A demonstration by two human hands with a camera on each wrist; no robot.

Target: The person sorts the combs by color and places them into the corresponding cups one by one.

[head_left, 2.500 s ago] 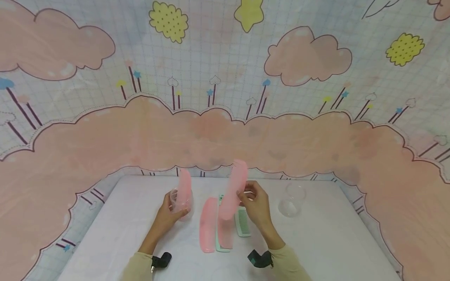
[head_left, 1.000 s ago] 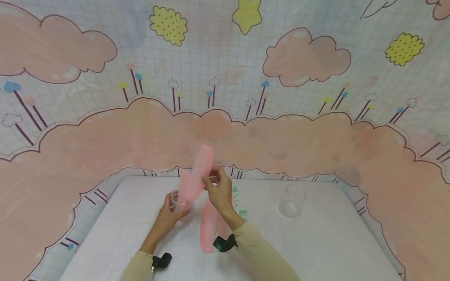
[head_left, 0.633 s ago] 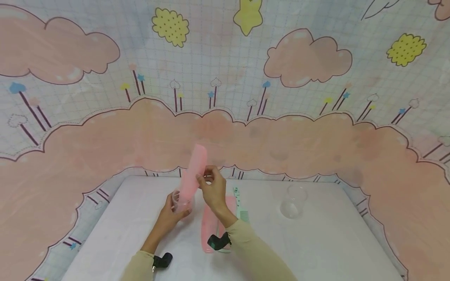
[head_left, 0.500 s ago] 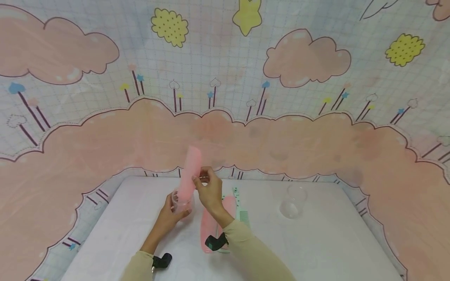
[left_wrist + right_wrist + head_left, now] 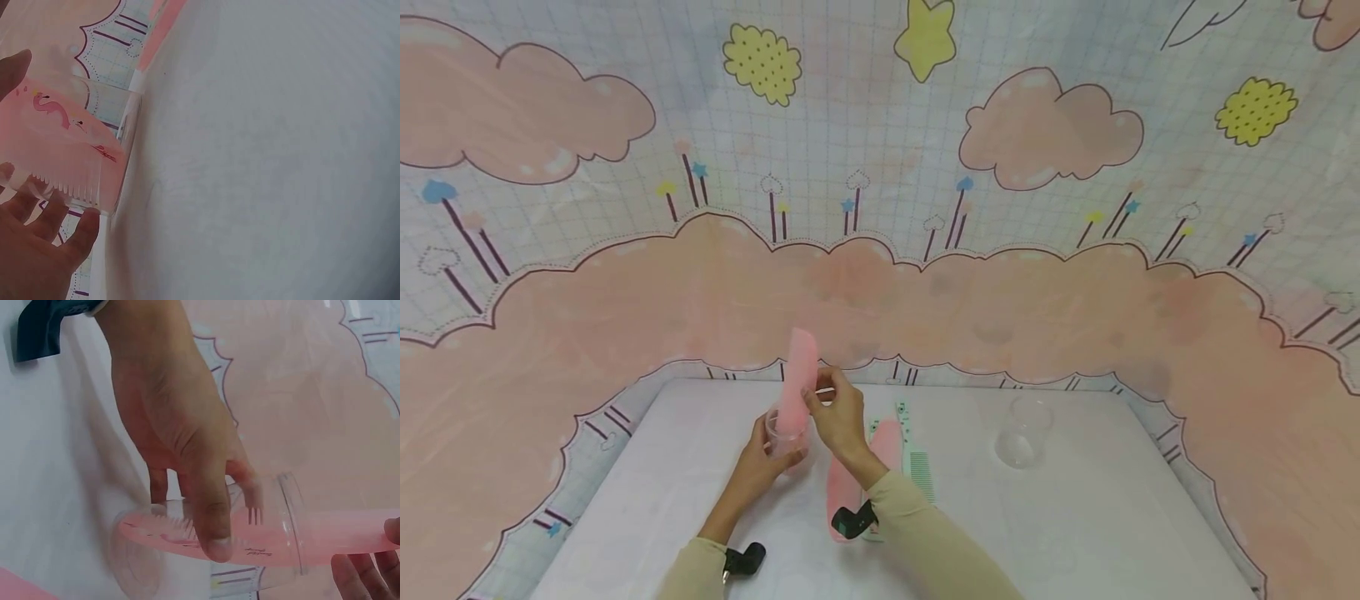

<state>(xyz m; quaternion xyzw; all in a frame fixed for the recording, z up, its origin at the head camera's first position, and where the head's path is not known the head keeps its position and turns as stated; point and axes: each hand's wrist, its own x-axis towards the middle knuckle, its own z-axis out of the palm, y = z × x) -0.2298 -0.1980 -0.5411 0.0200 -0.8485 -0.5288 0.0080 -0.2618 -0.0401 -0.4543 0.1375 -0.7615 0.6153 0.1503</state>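
My left hand [image 5: 752, 462] grips a clear plastic cup [image 5: 289, 500] by its side, held upright over the left of the table. A pink comb with a flamingo print [image 5: 47, 134] shows through its wall. My right hand [image 5: 841, 417] pinches a pink comb [image 5: 797, 371] by its edge, its lower end at or within the cup's mouth and its upper part sticking up. In the head view this comb hides most of whatever else stands in the cup. On the table nearby lie a pink comb [image 5: 842, 496], another pink comb [image 5: 891, 435] and a pale green comb [image 5: 921, 473].
A second clear cup [image 5: 1021, 446] stands on the right of the white table [image 5: 1075, 517]. The right forearm crosses over the lying combs and covers part of them. A cartoon-printed cloth [image 5: 880, 292] rises behind the table's far edge.
My right hand has carried its pink comb leftward from above the lying combs to the cup, then lowered it into the mouth. My left hand has kept the cup in nearly the same place.
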